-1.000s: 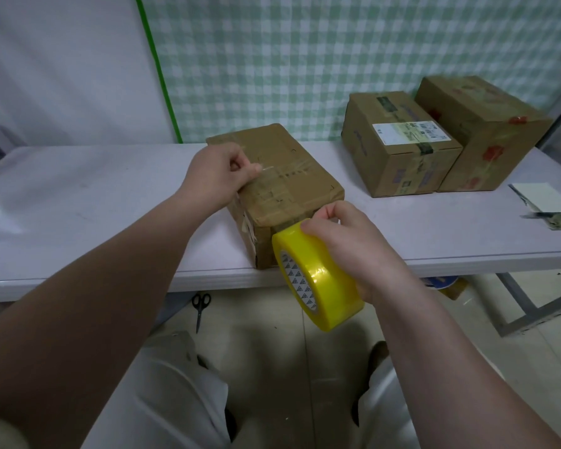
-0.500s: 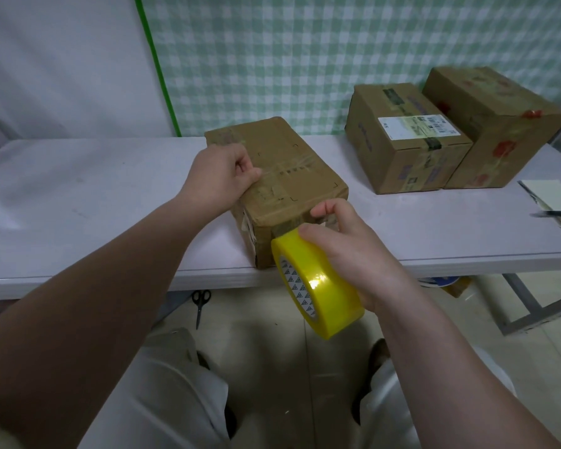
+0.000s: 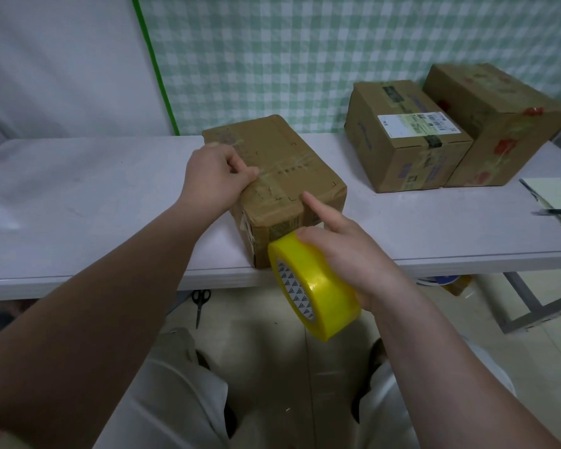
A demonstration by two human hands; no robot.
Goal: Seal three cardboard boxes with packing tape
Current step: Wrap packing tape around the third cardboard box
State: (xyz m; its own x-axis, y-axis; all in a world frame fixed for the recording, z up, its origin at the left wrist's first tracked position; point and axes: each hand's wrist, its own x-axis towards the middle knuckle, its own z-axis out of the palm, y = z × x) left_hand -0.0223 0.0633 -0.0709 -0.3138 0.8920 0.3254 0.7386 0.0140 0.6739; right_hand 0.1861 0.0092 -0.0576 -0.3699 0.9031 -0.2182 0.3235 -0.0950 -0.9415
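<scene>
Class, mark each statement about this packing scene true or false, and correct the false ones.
1. The right hand grips a yellow tape roll. True.
2. Scissors lie on the tabletop. False: the scissors lie on the floor under the table.
3. The left hand touches the nearest box. True.
4. Four cardboard boxes stand on the table. False: three stand there.

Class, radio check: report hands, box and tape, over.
Left hand pinches tape end on box top. Right hand grips roll, forefinger on box's near top edge. Nothing in the way.
</scene>
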